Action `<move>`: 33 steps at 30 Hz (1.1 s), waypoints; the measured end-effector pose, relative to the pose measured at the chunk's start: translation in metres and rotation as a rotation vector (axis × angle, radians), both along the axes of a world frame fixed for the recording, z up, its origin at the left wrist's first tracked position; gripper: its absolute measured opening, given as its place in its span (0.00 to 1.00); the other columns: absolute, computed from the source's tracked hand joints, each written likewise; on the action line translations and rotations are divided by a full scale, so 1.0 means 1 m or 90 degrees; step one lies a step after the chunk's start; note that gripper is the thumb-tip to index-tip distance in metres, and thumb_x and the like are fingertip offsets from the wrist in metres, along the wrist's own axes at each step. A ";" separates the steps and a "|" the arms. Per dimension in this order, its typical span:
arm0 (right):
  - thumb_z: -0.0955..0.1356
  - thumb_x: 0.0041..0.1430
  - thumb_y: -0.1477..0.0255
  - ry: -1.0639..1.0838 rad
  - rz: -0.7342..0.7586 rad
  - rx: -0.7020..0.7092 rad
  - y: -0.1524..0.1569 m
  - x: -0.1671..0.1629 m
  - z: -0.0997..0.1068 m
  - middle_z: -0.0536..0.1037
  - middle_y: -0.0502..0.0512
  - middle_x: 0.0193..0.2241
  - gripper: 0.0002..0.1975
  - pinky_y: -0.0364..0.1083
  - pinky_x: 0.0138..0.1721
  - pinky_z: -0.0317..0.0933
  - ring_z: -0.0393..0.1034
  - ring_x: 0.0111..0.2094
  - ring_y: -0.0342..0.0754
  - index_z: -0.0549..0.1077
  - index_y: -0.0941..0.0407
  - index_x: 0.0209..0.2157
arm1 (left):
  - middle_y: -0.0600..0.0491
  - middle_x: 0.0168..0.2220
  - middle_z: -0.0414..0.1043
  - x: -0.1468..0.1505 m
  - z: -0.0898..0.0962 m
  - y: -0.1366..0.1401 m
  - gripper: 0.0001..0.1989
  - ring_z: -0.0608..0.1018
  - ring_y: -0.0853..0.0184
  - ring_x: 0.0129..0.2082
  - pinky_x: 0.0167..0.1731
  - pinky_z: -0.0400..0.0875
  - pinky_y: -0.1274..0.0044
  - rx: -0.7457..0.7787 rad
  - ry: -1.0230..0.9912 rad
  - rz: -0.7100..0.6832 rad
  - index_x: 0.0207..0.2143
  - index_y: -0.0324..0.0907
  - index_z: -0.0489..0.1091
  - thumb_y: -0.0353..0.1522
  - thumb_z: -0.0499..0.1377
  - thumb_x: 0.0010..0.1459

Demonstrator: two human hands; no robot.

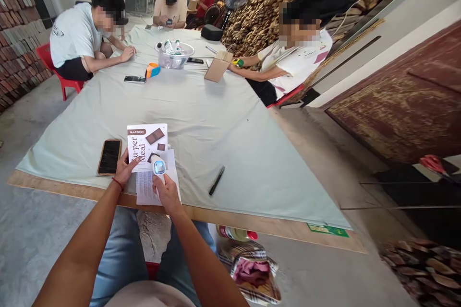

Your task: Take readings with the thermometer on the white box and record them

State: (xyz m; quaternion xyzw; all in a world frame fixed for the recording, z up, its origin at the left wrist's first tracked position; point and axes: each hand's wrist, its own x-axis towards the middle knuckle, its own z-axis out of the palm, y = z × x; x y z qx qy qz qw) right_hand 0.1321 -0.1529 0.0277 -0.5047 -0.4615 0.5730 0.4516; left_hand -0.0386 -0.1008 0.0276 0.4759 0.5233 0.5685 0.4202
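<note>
Head view, and the white handheld device (159, 168) sits over the lower part of the printed NutriMotion piece (149, 146), near the table's front edge, covering some of its dark picture. Most of its handle disappears into the right hand (168, 194), and what the lit screen says is too small for me to read. On the print, the start of the word ending "u-per" is hard to make out; "Meal" reads clearly.

The right hand is wrapped round the handle, forearm reaching up from below. The left hand (126, 167) pinches the print's lower left side, thumb on the front, its other fingers mostly out of sight.

The device is pale, with a bluish glowing screen facing the wearer. Under the print lies a sheet of paper (173, 168), its fine text blurred. Just left rests a dark-screened phone (110, 157); a black pen (216, 181) lies apart to the right. Farther off, a clear basin (185, 61) holds bottles.
</note>
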 end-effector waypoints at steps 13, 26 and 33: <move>0.67 0.52 0.51 -0.014 -0.010 -0.014 0.001 -0.002 0.009 0.68 0.46 0.17 0.19 0.43 0.25 0.58 0.62 0.21 0.44 0.64 0.52 0.23 | 0.47 0.43 0.80 -0.002 -0.007 0.003 0.28 0.79 0.58 0.41 0.41 0.74 0.71 0.010 0.003 -0.002 0.48 0.39 0.74 0.45 0.69 0.46; 0.69 0.50 0.56 0.093 -0.060 0.076 -0.019 0.021 0.033 0.71 0.49 0.27 0.15 0.44 0.34 0.61 0.65 0.31 0.46 0.69 0.53 0.32 | 0.46 0.40 0.80 -0.002 -0.006 0.008 0.29 0.80 0.57 0.40 0.40 0.74 0.70 0.018 -0.036 0.025 0.44 0.39 0.74 0.46 0.70 0.42; 0.69 0.50 0.56 0.087 -0.104 0.103 -0.013 0.032 0.035 0.73 0.50 0.28 0.17 0.45 0.36 0.63 0.67 0.33 0.48 0.69 0.53 0.35 | 0.45 0.44 0.79 -0.005 -0.009 0.009 0.33 0.79 0.55 0.43 0.44 0.74 0.68 0.007 -0.022 0.031 0.46 0.39 0.74 0.48 0.71 0.41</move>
